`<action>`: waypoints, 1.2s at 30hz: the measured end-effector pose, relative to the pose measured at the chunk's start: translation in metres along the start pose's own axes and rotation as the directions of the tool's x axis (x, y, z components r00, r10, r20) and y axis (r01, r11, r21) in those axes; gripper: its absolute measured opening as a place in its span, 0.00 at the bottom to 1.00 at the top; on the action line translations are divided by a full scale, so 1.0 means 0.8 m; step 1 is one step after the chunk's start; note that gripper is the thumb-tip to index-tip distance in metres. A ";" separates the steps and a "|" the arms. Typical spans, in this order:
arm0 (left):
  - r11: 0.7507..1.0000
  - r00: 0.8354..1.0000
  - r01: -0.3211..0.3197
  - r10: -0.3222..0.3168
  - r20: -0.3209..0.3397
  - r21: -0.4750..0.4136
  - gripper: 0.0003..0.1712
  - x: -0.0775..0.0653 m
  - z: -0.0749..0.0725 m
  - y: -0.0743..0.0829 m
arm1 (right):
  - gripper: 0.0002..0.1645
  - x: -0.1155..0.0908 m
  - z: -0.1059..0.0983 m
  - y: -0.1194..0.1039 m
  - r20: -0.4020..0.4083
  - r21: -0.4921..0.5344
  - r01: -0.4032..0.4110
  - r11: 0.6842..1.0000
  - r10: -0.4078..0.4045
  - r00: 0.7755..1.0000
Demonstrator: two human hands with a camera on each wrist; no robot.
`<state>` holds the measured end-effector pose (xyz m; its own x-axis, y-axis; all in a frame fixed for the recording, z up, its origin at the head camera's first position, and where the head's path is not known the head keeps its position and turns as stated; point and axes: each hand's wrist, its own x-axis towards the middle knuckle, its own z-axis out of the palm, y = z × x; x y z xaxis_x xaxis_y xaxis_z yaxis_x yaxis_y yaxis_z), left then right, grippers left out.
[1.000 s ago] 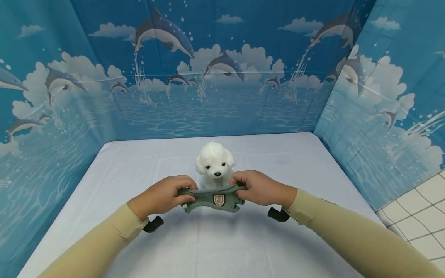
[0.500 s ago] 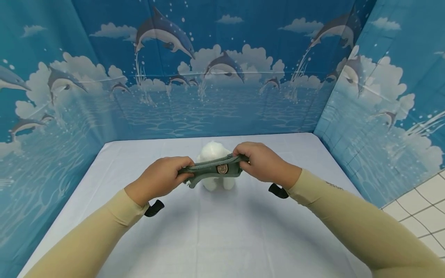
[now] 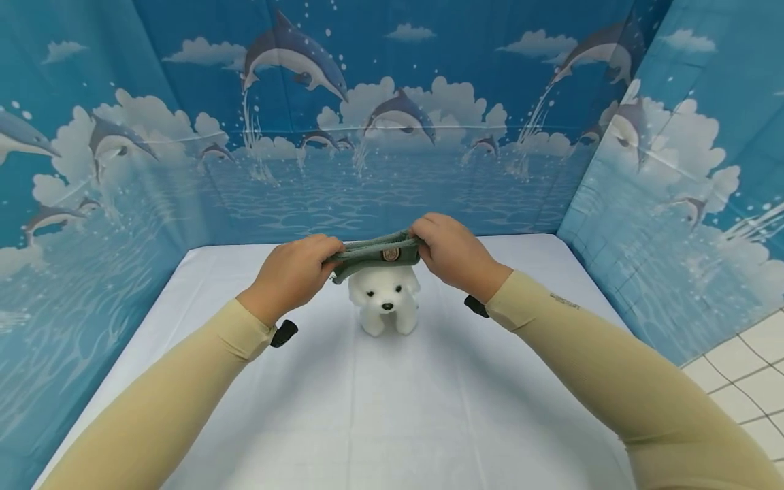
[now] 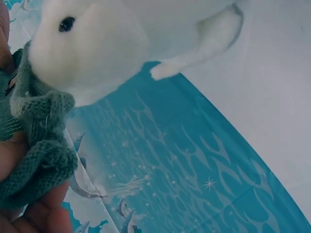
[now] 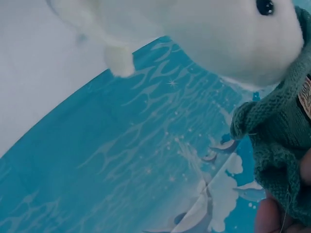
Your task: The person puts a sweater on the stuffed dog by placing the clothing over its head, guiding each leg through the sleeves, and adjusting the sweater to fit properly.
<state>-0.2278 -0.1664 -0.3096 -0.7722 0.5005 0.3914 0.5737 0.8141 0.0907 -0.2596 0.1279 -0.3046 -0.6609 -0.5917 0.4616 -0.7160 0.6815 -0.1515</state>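
Broadly, blue dolphin-print curtains [image 3: 392,194] surround your white-draped table [image 3: 392,415] ahead and on both flanks. Your beige sleeves [image 3: 551,340] reach in from the two lower corners. Between your forearms, a white plush dog [image 3: 387,299] sits upright near the table's far edge, facing you. Your left hand [image 3: 292,275] and right hand [image 3: 450,248] are apart, one on each side of the dog's head, and each has an end of a green knitted garment [image 3: 367,256] pinched between thumb and fingers. So the garment stretches directly between your hands, across the top of the dog's head, its right end a little higher than its left. Both wrist views show its edge against the white plush; you cannot tell from them how far it is around the head. It looks soft and ribbed, with rolled, bunched edges and a loose thread near your right fingers [image 5: 268,213]. Smallest is the shield-like brown badge [image 3: 390,253] on its front.
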 end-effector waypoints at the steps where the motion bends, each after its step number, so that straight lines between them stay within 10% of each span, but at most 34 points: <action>1: 1.000 1.000 0.004 -0.004 0.002 0.000 0.09 0.003 0.002 -0.002 | 0.07 0.002 0.002 0.001 -0.002 -0.006 -0.005 1.000 0.005 1.000; 21: 0.975 0.962 0.130 -0.080 0.262 -0.181 0.30 0.018 0.027 -0.008 | 0.24 0.010 0.015 0.005 0.311 0.176 -0.185 0.967 0.124 0.942; 28: 0.997 0.984 -0.006 0.020 0.178 -0.077 0.14 0.017 0.026 0.001 | 0.14 0.010 0.019 -0.002 0.296 0.138 -0.164 0.977 0.117 0.948; 36: 0.994 0.989 -0.087 0.094 -0.115 0.067 0.07 0.021 0.019 0.002 | 0.11 0.012 0.014 -0.001 0.082 0.032 -0.043 0.999 0.041 0.996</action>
<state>-0.2443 -0.1523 -0.3170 -0.6784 0.5378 0.5006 0.6190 0.7853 -0.0048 -0.2679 0.1165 -0.3095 -0.7056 -0.5969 0.3819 -0.6936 0.6922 -0.1995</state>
